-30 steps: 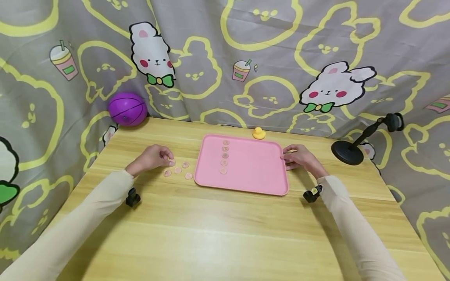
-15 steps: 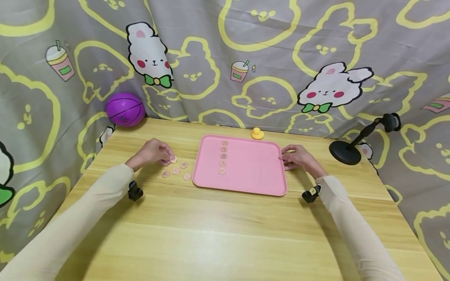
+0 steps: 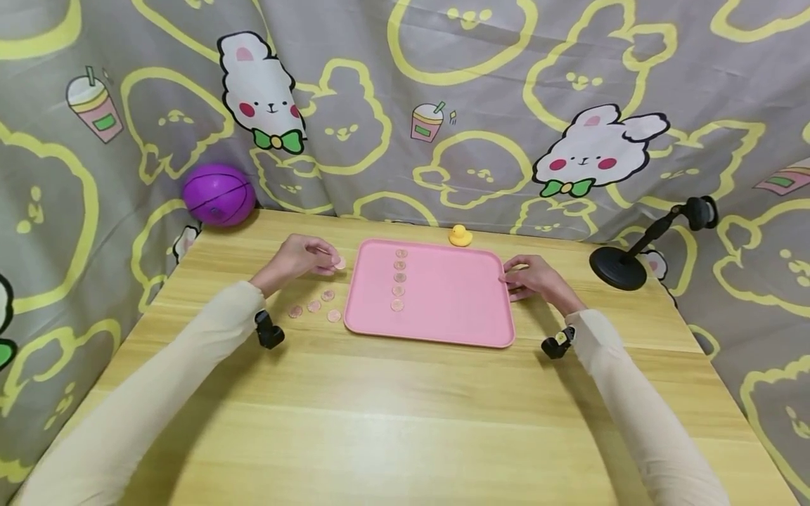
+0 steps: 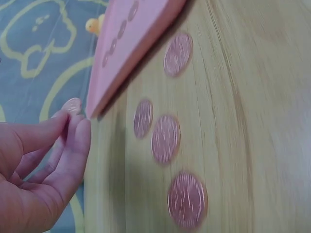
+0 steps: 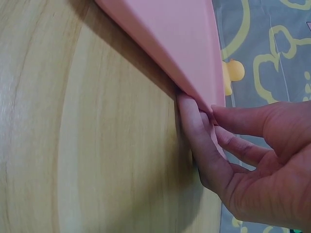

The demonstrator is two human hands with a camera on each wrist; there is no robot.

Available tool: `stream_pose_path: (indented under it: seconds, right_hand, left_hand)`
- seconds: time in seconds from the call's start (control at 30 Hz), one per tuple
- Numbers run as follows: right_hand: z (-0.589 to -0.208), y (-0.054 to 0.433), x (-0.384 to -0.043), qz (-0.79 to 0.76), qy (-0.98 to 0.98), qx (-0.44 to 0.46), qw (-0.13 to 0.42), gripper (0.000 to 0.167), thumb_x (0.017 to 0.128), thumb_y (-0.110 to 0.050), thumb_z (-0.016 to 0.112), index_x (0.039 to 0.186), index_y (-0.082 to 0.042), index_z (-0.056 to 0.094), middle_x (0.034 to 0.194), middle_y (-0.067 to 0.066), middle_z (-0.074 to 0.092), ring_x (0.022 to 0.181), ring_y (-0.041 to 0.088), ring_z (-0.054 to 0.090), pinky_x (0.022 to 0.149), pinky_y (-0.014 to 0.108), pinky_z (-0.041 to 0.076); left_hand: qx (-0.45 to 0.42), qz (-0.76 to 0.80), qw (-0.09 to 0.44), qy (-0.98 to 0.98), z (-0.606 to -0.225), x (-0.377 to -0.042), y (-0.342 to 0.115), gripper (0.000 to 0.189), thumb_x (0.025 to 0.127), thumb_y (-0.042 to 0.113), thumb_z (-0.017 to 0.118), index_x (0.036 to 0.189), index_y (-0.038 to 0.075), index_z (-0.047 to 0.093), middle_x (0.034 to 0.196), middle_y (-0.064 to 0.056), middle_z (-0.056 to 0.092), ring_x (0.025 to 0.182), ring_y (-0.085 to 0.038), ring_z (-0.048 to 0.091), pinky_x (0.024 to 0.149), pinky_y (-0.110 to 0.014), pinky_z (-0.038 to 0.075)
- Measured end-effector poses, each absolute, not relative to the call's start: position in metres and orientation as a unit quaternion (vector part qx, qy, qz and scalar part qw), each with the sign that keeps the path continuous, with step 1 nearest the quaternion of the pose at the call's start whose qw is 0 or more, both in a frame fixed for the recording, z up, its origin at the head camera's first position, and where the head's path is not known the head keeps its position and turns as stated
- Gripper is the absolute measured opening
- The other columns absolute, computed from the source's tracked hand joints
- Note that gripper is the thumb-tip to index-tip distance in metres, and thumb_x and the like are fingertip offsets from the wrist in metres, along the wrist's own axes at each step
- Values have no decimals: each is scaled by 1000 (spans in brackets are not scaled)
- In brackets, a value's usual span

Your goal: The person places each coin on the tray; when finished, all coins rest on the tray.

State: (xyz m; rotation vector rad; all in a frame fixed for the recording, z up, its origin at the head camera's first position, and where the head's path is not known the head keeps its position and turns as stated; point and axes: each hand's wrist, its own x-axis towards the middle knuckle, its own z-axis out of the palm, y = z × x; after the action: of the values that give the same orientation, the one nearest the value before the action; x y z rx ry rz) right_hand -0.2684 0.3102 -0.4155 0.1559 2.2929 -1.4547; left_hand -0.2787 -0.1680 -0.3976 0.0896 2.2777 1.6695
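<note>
My left hand (image 3: 296,261) pinches a copper-coloured coin (image 4: 72,105) between thumb and fingertips, raised over the table just left of the pink tray (image 3: 455,302). Several similar coins (image 4: 165,139) lie flat on the wood below and in front of that hand. Inside the tray, toward its left side, more coins (image 3: 400,277) form a straight row running from back to front. My right hand (image 3: 536,277) holds the tray's right rim; in the right wrist view the thumb is on top of the edge and the fingers (image 5: 197,128) lie along its outer side.
Behind the tray sits a yellow rubber duck (image 3: 460,235). A purple ball (image 3: 219,195) is at the back left corner, and a black stand (image 3: 619,267) with an angled arm at the back right. A patterned curtain (image 3: 367,105) borders the wooden table (image 3: 392,414).
My left hand has lifted a coin from beside the loose group and carried it right and back, close to the tray. The right hand keeps its place on the rim.
</note>
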Motion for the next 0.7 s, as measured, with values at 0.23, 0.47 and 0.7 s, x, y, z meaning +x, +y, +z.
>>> stream_pose_path:
  seconds: [0.23, 0.47, 0.7]
  right_hand:
    - [-417, 309, -271, -529, 817, 70, 218, 40, 103, -3, 62, 137, 11, 46, 81, 3, 74, 71, 10, 72, 73, 33, 66]
    - [-415, 309, -272, -524, 821, 68, 217, 38, 103, -3, 61, 135, 11, 47, 80, 3, 73, 70, 10, 72, 72, 32, 66]
    - [-413, 309, -272, -518, 824, 63, 218, 37, 104, -3, 61, 135, 11, 47, 81, 3, 72, 72, 10, 71, 73, 32, 66]
  left_hand:
    - [30, 578, 159, 799, -398, -289, -146, 29, 98, -2, 70, 125, -12, 67, 119, -30, 72, 88, -21, 78, 92, -39, 62]
    - [49, 564, 135, 813, -403, -297, -115, 23, 95, -2, 73, 118, -10, 72, 113, -25, 74, 94, -30, 79, 88, -41, 64]
    - [16, 577, 119, 808, -412, -305, -88, 20, 94, -6, 71, 112, -13, 72, 110, -30, 74, 86, -28, 80, 80, -35, 65]
